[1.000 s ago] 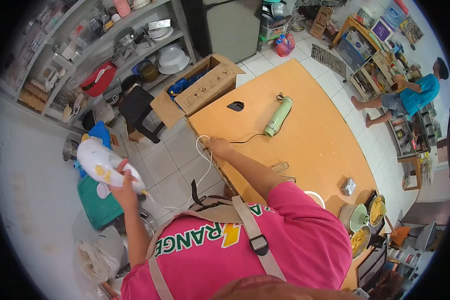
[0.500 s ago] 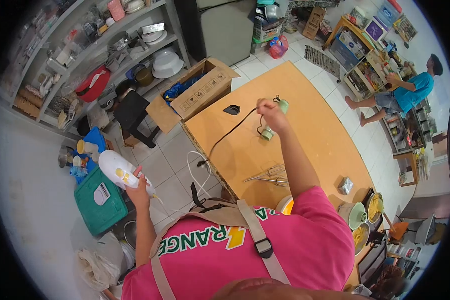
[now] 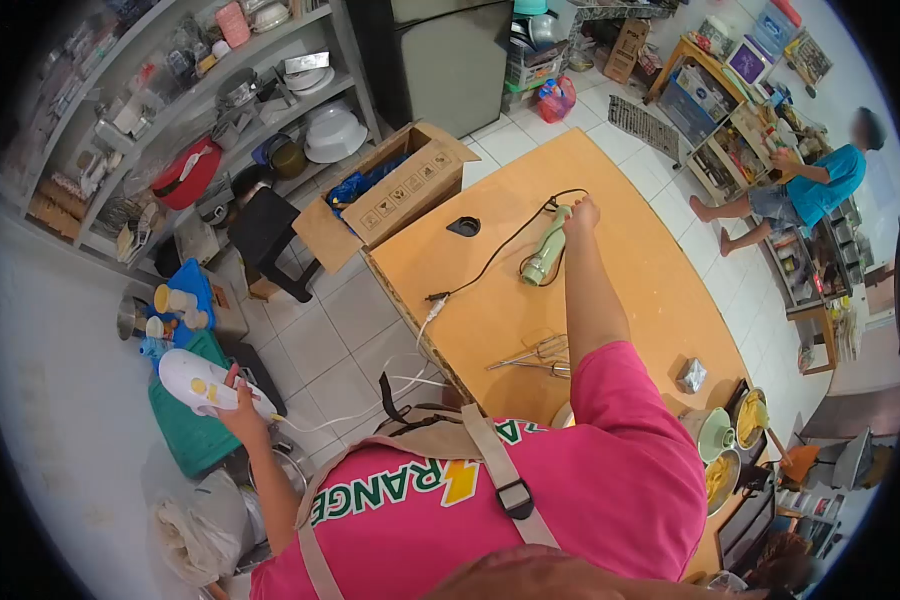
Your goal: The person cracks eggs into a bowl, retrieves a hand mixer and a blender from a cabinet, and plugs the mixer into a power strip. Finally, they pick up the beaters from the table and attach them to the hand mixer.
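Observation:
My left hand [image 3: 238, 407] is wrapped round a white hand mixer [image 3: 207, 381], held off the table's left side above a green lid. My right hand [image 3: 582, 215] has its fingers closed at the upper end of a light green appliance [image 3: 546, 254] on the wooden table [image 3: 510, 190]. A black cord [image 3: 495, 252] curves from there to a white plug [image 3: 434, 309] at the table's left edge, where the two ends lie together. Metal beaters [image 3: 540, 354] lie nearer my body, and a small black piece [image 3: 463, 226] rests towards the far left.
An open cardboard box [image 3: 400, 190] and a black stool [image 3: 265, 230] stand left of the table. Bowls of yellow food [image 3: 751, 417] are at the right. A person in a blue shirt [image 3: 832, 185] stands at the far right beside shelves.
My right hand has moved right and away from the cord onto the green appliance, which has shifted slightly. The mixer in my left hand has moved down and left.

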Tool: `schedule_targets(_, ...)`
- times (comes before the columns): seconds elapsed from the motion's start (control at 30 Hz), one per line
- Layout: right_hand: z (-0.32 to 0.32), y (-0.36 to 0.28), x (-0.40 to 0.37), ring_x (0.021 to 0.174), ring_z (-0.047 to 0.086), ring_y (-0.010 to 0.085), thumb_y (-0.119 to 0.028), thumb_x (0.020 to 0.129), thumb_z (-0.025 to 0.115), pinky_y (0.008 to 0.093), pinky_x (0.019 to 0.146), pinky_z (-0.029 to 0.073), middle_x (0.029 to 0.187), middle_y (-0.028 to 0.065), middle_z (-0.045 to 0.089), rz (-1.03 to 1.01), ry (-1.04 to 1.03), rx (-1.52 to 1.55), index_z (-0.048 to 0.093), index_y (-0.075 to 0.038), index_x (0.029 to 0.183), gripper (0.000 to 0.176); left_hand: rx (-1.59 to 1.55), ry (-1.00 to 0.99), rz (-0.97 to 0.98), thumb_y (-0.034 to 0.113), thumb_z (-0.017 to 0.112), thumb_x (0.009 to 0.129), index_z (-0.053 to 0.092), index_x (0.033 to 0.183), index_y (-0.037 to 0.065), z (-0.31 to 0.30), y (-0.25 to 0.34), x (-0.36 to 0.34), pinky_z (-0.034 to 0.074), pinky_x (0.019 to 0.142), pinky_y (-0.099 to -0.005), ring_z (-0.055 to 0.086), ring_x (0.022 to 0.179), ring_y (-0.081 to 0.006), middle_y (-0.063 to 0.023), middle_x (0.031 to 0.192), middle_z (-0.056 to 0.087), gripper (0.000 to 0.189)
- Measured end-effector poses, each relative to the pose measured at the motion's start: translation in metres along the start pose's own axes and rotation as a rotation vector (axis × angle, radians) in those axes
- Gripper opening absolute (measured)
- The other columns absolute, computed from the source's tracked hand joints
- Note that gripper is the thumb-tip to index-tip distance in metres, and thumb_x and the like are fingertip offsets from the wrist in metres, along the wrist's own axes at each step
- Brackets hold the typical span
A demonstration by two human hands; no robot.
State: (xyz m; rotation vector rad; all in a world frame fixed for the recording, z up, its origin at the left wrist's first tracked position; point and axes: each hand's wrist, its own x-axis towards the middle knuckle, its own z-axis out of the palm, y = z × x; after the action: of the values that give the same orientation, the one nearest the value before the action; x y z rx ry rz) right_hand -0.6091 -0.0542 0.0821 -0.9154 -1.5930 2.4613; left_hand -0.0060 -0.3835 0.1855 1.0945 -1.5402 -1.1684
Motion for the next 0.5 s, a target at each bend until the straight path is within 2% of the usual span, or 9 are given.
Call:
schedule_targets(0.13, 0.001, 0.000, -0.006, 0.095, 0.055, 0.0321, -0.023, 0.089, 0.056, 0.0436, 0.080, 0.046, 0.105, 0.0157, 0.057, -0.256, 0.291, -0.757, 0.050, -0.001, 0.114, 0.034, 0.017, 0.036, 0.016, 0.004, 0.057, 0.087, 0.052, 0.115, -0.005, -0.006, -0.002, -0.006, 0.045, 0.054, -0.0217, 0.048, 0.062, -0.0065, -0.0100, 0.109, 0.063, 0.030)
schedule_targets(0.2, 0.010, 0.003, -0.070, 0.110, 0.050, 0.0370, -0.018, 0.086, 0.057, 0.0437, 0.091, 0.041, 0.119, 0.0205, 0.053, -1.145, 0.117, -0.953, 0.049, 0.001, 0.119, 0.039, 0.002, 0.048, 0.015, 0.004, 0.057, 0.087, 0.053, 0.114, -0.005, -0.003, 0.001, -0.009, 0.045, 0.054, -0.0215, 0.048, 0.062, -0.0067, -0.0099, 0.108, 0.064, 0.029)
schedule_targets(0.23, 0.011, 0.024, -0.093, 0.115, 0.048, 0.0346, -0.014, 0.085, 0.056, 0.0438, 0.094, 0.038, 0.122, 0.0194, 0.051, -1.225, -0.284, -0.828, 0.049, -0.001, 0.119, 0.037, -0.017, 0.055, 0.012, 0.003, 0.057, 0.087, 0.054, 0.114, -0.004, -0.002, 0.002, -0.012, 0.045, 0.054, -0.0213, 0.048, 0.062, -0.0069, -0.0099, 0.108, 0.064, 0.028)
schedule_targets(0.27, 0.007, 0.044, -0.130, 0.118, 0.044, 0.0332, -0.014, 0.087, 0.056, 0.0410, 0.102, 0.033, 0.124, 0.0191, 0.049, -0.906, -0.683, -0.959, 0.046, -0.002, 0.124, 0.041, -0.013, 0.057, 0.004, 0.003, 0.057, 0.087, 0.054, 0.114, -0.004, 0.000, 0.004, -0.014, 0.045, 0.054, -0.0213, 0.048, 0.062, -0.0069, -0.0099, 0.108, 0.064, 0.028)
schedule_targets(0.3, 0.001, 0.058, -0.157, 0.117, 0.047, 0.0288, -0.018, 0.086, 0.055, 0.0438, 0.098, 0.036, 0.126, 0.0133, 0.051, -1.017, -1.309, -1.074, 0.052, -0.007, 0.121, 0.037, 0.016, 0.025, -0.028, 0.003, 0.057, 0.087, 0.054, 0.114, -0.004, 0.001, 0.008, -0.015, 0.045, 0.055, -0.0211, 0.048, 0.062, -0.0069, -0.0092, 0.106, 0.064, 0.028)
schedule_targets(0.33, -0.022, 0.093, -0.183, 0.116, 0.048, 0.0289, -0.023, 0.088, 0.053, 0.0435, 0.096, 0.039, 0.124, 0.0105, 0.053, -1.379, -1.391, -1.147, 0.056, -0.007, 0.115, 0.032, 0.047, -0.010, -0.058, 0.002, 0.057, 0.087, 0.054, 0.114, -0.004, 0.001, 0.010, -0.018, 0.045, 0.055, -0.0209, 0.049, 0.062, -0.0070, -0.0086, 0.105, 0.064, 0.028)
schedule_targets(0.37, -0.034, 0.117, -0.199, 0.115, 0.049, 0.0286, -0.031, 0.089, 0.054, 0.0436, 0.093, 0.041, 0.120, 0.0078, 0.054, -1.489, -1.476, -1.352, 0.058, -0.009, 0.111, 0.032, 0.049, -0.009, -0.057, 0.002, 0.057, 0.087, 0.054, 0.114, -0.004, 0.002, 0.012, -0.019, 0.045, 0.055, -0.0209, 0.049, 0.062, -0.0070, -0.0086, 0.105, 0.064, 0.028)
schedule_targets(0.43, -0.052, 0.134, -0.209, 0.115, 0.049, 0.0300, -0.040, 0.087, 0.056, 0.0433, 0.091, 0.042, 0.115, 0.0083, 0.055, -1.065, -1.521, -1.564, 0.056, -0.011, 0.112, 0.039, -0.041, 0.009, -0.053, 0.002, 0.057, 0.087, 0.054, 0.114, -0.004, 0.008, 0.016, -0.021, 0.044, 0.055, -0.0207, 0.049, 0.062, -0.0071, -0.0075, 0.104, 0.064, 0.028)
schedule_targets(0.5, -0.057, 0.144, -0.212, 0.111, 0.052, 0.0299, -0.042, 0.087, 0.055, 0.0431, 0.087, 0.044, 0.112, 0.0089, 0.055, -1.041, -1.508, -1.585, 0.056, -0.011, 0.110, 0.039, -0.062, 0.038, -0.012, 0.002, 0.057, 0.087, 0.056, 0.113, -0.004, 0.011, 0.012, -0.024, 0.043, 0.055, -0.0209, 0.048, 0.062, -0.0069, -0.0058, 0.100, 0.064, 0.027)
